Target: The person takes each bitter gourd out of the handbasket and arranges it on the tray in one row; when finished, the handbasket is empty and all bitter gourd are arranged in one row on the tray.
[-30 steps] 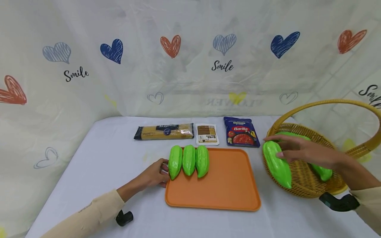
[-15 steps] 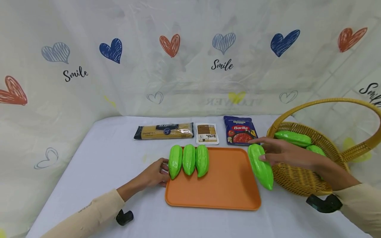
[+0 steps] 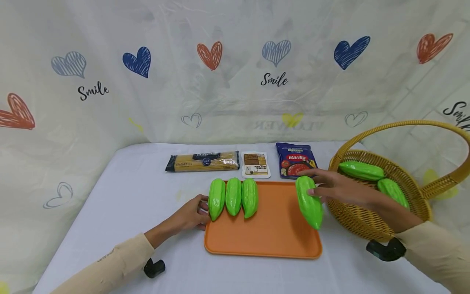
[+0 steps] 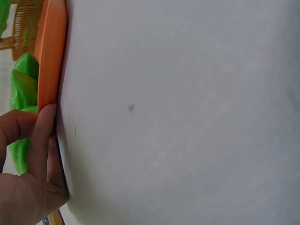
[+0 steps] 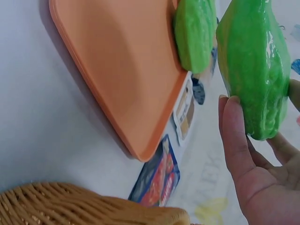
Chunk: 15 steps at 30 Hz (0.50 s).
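Note:
My right hand (image 3: 339, 188) holds a shiny green bitter melon (image 3: 309, 204) over the right end of the orange tray (image 3: 271, 241). Thumb and fingers pinch this melon (image 5: 255, 65) near its blunt end in the right wrist view, and it hangs above the tray floor. Three more bitter melons (image 3: 233, 198) lie side by side at the tray's upper left. My left hand (image 3: 191, 213) grips the tray's left edge, beside the leftmost melon. The left wrist view shows its fingers (image 4: 42, 136) at the tray rim (image 4: 52, 56).
A wicker basket (image 3: 361, 222) with a tall handle stands right of the tray, bitter melons (image 3: 361, 170) inside. Along the back lie a spaghetti pack (image 3: 203, 162), a small white-and-brown packet (image 3: 256, 165) and a blue Barilla pouch (image 3: 295, 160).
My right hand has carried the bitter melon leftward, out of the basket and over the tray's right end. My left hand and the three melons on the tray have stayed in place.

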Each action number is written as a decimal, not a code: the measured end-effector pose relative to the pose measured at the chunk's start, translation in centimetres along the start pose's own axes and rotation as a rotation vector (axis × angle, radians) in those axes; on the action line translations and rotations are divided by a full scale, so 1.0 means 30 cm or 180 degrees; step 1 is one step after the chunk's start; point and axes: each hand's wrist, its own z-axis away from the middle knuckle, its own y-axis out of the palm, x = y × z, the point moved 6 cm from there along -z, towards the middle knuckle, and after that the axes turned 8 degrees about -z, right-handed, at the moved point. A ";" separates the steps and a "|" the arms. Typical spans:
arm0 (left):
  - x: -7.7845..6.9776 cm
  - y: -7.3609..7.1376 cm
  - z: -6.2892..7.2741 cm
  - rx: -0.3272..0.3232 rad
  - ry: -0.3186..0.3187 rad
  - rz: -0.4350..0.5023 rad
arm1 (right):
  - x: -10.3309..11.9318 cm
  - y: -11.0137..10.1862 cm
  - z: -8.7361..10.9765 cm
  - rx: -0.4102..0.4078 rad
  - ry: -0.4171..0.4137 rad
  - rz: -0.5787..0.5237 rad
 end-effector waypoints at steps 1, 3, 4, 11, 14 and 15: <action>0.000 0.000 0.000 -0.0001 -0.0002 -0.0001 | -0.002 0.002 -0.006 -0.0032 0.0019 -0.0017; 0.001 0.000 -0.001 -0.0008 -0.0006 -0.0002 | -0.006 0.009 -0.018 -0.0085 0.0038 -0.0008; 0.001 0.000 -0.002 -0.0012 -0.0010 -0.0004 | -0.007 0.013 -0.024 -0.0105 0.0048 0.0006; 0.001 0.002 -0.002 -0.0018 -0.0026 -0.0013 | -0.031 0.043 -0.075 -0.0179 0.0211 0.0015; -0.001 0.001 0.000 -0.0024 -0.0033 -0.0018 | -0.032 0.058 -0.092 -0.0177 0.0246 -0.0003; -0.002 0.001 0.000 -0.0024 -0.0032 -0.0015 | -0.033 0.063 -0.098 -0.0183 0.0241 -0.0006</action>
